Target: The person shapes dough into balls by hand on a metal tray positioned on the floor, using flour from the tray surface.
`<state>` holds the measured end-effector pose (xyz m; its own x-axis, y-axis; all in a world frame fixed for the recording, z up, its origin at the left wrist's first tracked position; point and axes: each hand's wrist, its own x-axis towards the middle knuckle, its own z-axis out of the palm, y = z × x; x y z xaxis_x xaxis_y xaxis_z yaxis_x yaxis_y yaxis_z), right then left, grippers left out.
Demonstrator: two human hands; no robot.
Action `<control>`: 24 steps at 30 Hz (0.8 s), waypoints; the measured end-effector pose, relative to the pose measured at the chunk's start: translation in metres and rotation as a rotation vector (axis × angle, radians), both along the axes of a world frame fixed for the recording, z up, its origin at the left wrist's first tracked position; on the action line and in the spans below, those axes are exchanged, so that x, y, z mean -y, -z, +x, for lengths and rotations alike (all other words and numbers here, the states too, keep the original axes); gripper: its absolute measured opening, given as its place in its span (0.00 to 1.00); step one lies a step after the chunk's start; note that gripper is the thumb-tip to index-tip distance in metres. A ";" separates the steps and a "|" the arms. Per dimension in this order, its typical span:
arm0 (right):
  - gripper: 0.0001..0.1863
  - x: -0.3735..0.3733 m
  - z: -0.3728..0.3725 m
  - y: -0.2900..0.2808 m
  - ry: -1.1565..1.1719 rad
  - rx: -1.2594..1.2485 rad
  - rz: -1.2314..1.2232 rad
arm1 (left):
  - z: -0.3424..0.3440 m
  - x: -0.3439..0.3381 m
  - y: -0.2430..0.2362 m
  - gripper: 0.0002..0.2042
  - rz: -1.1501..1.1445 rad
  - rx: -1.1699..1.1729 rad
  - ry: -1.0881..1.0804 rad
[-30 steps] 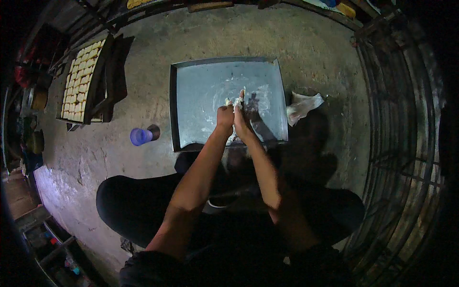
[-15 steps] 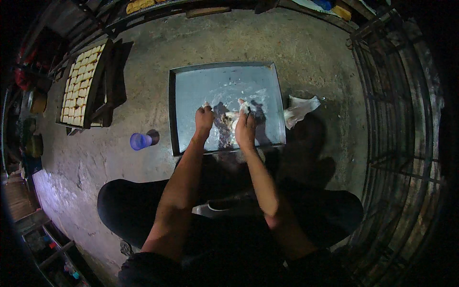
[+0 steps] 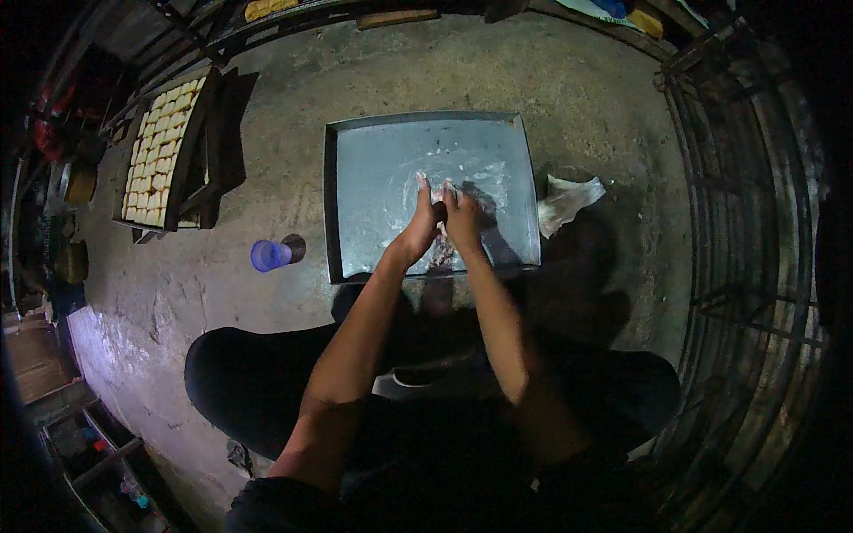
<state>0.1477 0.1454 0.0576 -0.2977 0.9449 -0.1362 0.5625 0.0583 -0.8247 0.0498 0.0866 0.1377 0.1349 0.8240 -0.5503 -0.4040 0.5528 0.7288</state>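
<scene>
A shallow rectangular metal tray [image 3: 378, 151] lies on the floor before me, its base streaked with a white smear [image 3: 484, 173]. Over its middle my two hands come together. My left hand [image 3: 421, 224] is seen edge-on, fingers stretched forward and whitened at the tips. Close against it, my right hand [image 3: 462, 220] has its fingers curled; what they hold, if anything, is hidden. Below the hands, near the tray's front edge, is a patch of pale and brownish crumbly residue [image 3: 440, 255], partly in shadow.
A crumpled whitish plastic bag [image 3: 569, 202] touches the tray's right side. Left of the tray is a blue-violet translucent cup [image 3: 269, 255]. Farther left, a tilted tray of pale dough pieces [image 3: 162, 153] rests on a stand. A dark metal rack [image 3: 755, 311] lines the right side.
My left hand has moved right to meet the right hand, and its fingers have straightened. The right hand's fingers have curled inward. The whole view has shifted slightly.
</scene>
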 end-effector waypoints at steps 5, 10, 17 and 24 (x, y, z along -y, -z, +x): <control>0.18 -0.025 0.016 0.006 -0.043 0.124 0.084 | -0.004 0.010 0.001 0.55 -0.023 -0.248 -0.026; 0.26 -0.049 0.050 0.025 0.291 0.010 -0.052 | -0.018 -0.024 0.027 0.44 0.178 -0.557 0.149; 0.34 -0.015 -0.010 0.023 0.669 -1.110 -0.819 | 0.026 -0.007 0.033 0.33 0.311 -1.010 0.460; 0.33 -0.047 0.000 0.019 0.757 -0.745 -0.771 | 0.015 0.012 0.012 0.34 0.272 -0.869 0.389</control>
